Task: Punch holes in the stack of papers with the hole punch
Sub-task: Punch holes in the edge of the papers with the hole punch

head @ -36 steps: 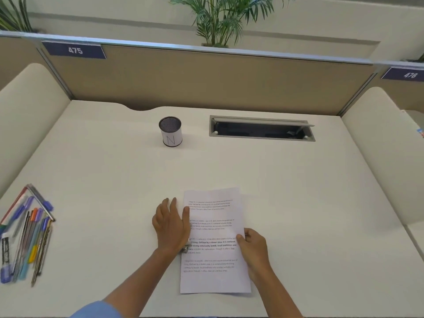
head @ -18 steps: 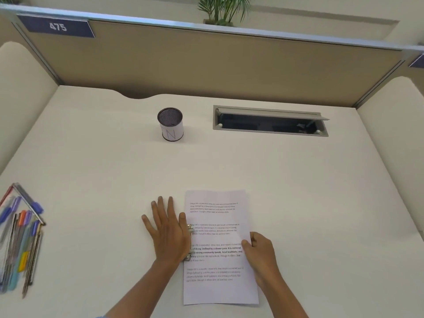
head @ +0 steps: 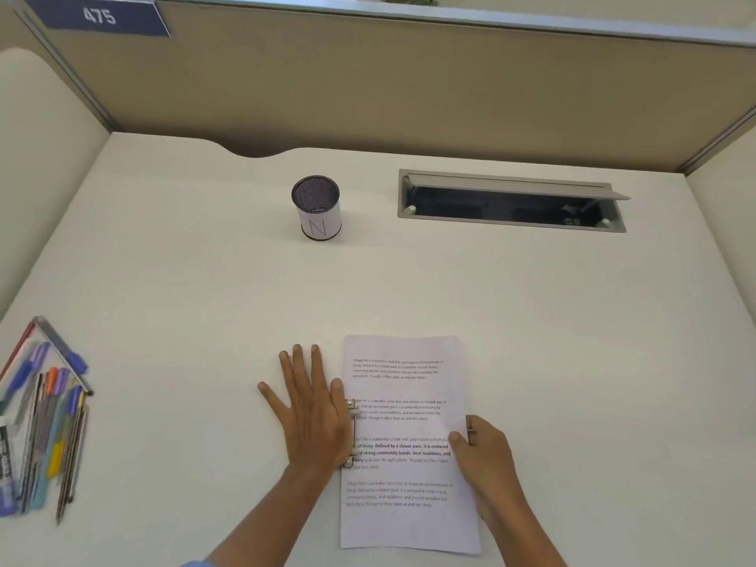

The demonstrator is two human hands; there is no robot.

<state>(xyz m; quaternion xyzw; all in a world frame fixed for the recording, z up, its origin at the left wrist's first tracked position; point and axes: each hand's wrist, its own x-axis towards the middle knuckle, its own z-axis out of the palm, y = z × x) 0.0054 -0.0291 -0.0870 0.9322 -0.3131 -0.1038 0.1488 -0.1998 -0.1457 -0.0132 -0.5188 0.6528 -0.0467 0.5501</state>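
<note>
A stack of white printed papers [head: 409, 521] lies lengthwise on the desk near the front edge. At its left edge sits a metal hole punch [head: 350, 433], almost wholly hidden under my left hand [head: 311, 415], which lies flat on top of it with the fingers spread. Only a thin strip of the punch shows beside the palm. My right hand [head: 482, 456] pinches the right edge of the papers between thumb and fingers.
A mesh pen cup [head: 317, 208] marked N stands at the back centre. An open cable slot [head: 513, 204] lies to its right. Several pens and pencils [head: 45, 419] lie at the left edge. Partition walls [head: 368, 83] close off the back and sides.
My left hand has flattened and spread its fingers over the hole punch. My right hand has slid from on top of the papers to their right edge. The view tilted down and moved closer.
</note>
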